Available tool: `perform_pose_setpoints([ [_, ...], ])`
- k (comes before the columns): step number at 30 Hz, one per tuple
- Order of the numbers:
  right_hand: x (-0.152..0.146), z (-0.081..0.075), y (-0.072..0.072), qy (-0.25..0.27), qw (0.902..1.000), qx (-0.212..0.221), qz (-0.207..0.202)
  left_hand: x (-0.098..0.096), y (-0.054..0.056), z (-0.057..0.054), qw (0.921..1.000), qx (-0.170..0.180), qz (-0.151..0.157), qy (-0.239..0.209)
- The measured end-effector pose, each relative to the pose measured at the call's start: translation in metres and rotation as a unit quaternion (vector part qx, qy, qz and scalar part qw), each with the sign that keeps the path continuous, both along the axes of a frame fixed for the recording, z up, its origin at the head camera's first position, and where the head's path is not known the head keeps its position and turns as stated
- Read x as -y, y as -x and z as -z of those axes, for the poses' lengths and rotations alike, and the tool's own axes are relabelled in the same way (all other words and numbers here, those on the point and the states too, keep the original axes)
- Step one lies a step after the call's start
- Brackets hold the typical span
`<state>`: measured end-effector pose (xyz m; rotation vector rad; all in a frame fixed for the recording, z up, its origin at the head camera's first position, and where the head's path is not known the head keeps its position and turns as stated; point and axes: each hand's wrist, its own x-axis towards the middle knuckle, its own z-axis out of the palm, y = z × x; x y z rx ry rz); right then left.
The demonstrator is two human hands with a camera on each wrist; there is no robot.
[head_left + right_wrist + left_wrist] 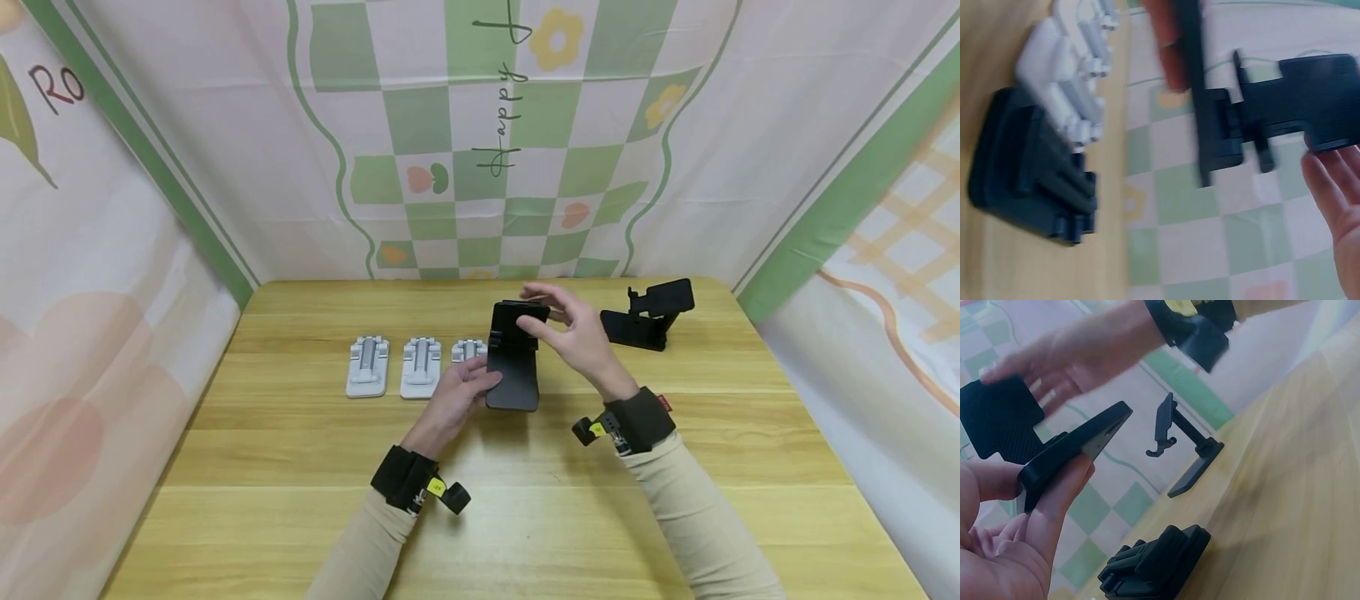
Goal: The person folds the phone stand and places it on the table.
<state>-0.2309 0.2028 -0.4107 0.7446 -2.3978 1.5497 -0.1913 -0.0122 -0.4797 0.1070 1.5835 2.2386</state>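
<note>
A black phone stand [513, 388] is held up over the table, its plate folded up from the base. My left hand [456, 392] grips the base along its left edge, thumb on top. At the upper plate [1001, 419], my right hand [576, 335] pinches with the thumb in front and fingers behind. A folded black phone stand [1029, 165] lies on the table below, hidden in the head view by the held one. To the right, another black phone stand [634, 330] stands unfolded on the table.
Three folded white phone stands lie in a row to the left: one at the far left [367, 368], one in the middle [422, 368], and one partly covered by my left hand [468, 350]. A patterned curtain [480, 225] hangs behind the wooden table [285, 467].
</note>
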Motion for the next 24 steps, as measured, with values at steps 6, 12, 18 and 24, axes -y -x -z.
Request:
perform_pose_setpoints([
  [6,0.009,-0.024,-0.005,-0.036,0.9807,-0.192,0.017,0.001,0.001,0.002,0.9998,-0.004,-0.012,0.012],
  [12,0.023,-0.037,-0.014,-0.148,0.9348,-0.322,0.023,0.001,0.001,0.002,0.9998,-0.008,-0.01,0.014],
  [18,0.029,-0.041,-0.022,-0.193,0.9178,-0.344,0.047,-0.001,0.0,0.002,0.9999,-0.004,-0.007,0.009],
  [24,0.032,-0.042,-0.029,-0.227,0.9098,-0.342,0.06,-0.002,0.0,0.004,0.9999,-0.007,-0.011,0.011],
])
